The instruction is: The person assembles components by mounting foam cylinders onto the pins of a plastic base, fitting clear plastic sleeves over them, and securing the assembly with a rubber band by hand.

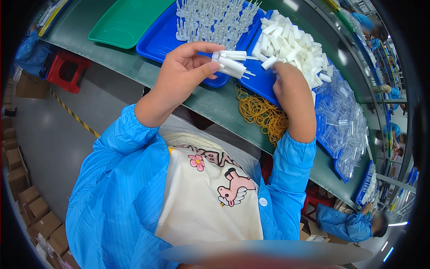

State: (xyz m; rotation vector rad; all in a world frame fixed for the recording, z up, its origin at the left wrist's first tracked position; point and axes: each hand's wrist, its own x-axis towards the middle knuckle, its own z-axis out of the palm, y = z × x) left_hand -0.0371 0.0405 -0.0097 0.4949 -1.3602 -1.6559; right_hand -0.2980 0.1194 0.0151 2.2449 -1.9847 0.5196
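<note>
My left hand (186, 67) is closed, thumb below and fingers above, on a clear plastic pronged part (216, 57). White tubes (231, 67) sit on its prongs, and thin prong tips stick out to the right. My right hand (291, 83) is at the near edge of a heap of loose white tubes (291, 42) in a blue tray. Its fingers curl inward, and whatever they hold is hidden. Behind my left hand, several clear pronged parts (215, 22) stand upright in another blue tray (154, 44).
A green tray (123, 22) lies at the far left of the green table (210, 105). Yellow rubber bands (260, 110) are piled near the front edge. Clear plastic tubes (342, 121) fill a blue tray on the right. Co-workers in blue and a red stool (69, 67) are nearby.
</note>
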